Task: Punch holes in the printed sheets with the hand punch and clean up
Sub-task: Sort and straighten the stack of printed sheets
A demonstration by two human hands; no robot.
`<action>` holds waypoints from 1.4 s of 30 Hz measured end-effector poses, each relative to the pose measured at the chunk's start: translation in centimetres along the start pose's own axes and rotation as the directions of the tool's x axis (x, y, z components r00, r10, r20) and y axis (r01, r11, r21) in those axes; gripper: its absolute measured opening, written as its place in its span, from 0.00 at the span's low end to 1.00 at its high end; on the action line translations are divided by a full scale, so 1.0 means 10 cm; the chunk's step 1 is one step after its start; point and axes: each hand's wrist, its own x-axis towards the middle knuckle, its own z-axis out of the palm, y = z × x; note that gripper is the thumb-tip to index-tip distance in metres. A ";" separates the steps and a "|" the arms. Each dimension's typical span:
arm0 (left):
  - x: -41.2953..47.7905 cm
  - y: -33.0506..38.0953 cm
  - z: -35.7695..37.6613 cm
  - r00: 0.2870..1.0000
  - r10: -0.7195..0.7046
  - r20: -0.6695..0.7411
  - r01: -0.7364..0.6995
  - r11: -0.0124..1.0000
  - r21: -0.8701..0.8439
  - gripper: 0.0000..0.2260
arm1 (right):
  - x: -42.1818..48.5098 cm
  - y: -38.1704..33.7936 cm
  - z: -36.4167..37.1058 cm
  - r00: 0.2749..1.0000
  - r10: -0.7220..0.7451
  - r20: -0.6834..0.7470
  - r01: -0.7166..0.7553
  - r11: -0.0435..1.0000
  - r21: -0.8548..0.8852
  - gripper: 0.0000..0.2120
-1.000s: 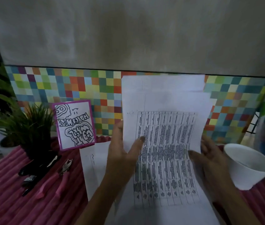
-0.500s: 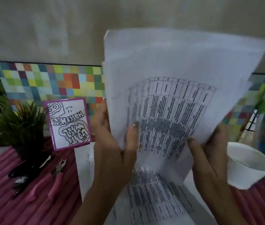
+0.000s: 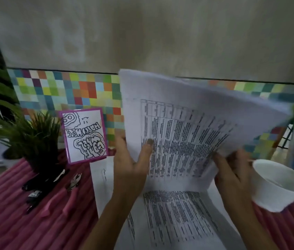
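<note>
Lowered since a moment ago, the sheets (image 3: 187,132) are gripped at their left edge by the left hand (image 3: 131,165) and pinched at the lower right by the right hand (image 3: 232,170). Other sheets (image 3: 175,222) lie beneath on the surface (image 3: 7,222). The punch (image 3: 73,183) lies untouched, left of the left hand.

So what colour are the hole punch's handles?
Pink. The hand punch shows best in the head view.
</note>
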 end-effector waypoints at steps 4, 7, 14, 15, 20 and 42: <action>-0.07 -0.29 0.01 0.989 -0.109 0.097 0.096 0.987 0.126 0.16 | -0.09 0.12 -0.02 0.989 0.146 -0.010 -0.147 0.985 -0.089 0.11; -0.10 -0.24 0.06 0.978 -0.156 0.141 0.147 0.986 0.078 0.21 | 0.02 -0.08 -0.10 0.993 0.116 -0.021 -0.117 0.992 -0.050 0.13; -0.02 -0.60 -0.05 0.924 -0.358 0.136 0.291 0.888 0.356 0.15 | 0.08 0.07 -0.37 0.969 0.123 -0.214 -0.206 0.882 -0.424 0.07; -0.02 -0.83 -0.14 0.956 -0.286 0.070 0.214 0.839 0.500 0.14 | 0.11 0.16 -0.43 0.951 0.228 -0.207 -0.300 0.839 -0.454 0.06; 0.13 -0.92 -0.22 0.677 -0.735 -0.038 0.701 0.628 0.338 0.20 | 0.03 0.61 -0.42 0.779 0.626 -0.039 -0.474 0.546 -0.690 0.11; -0.03 -0.61 -0.05 0.827 -0.559 0.063 0.548 0.775 -0.315 0.15 | 0.03 0.53 -0.39 0.759 0.646 0.082 -0.649 0.743 0.160 0.21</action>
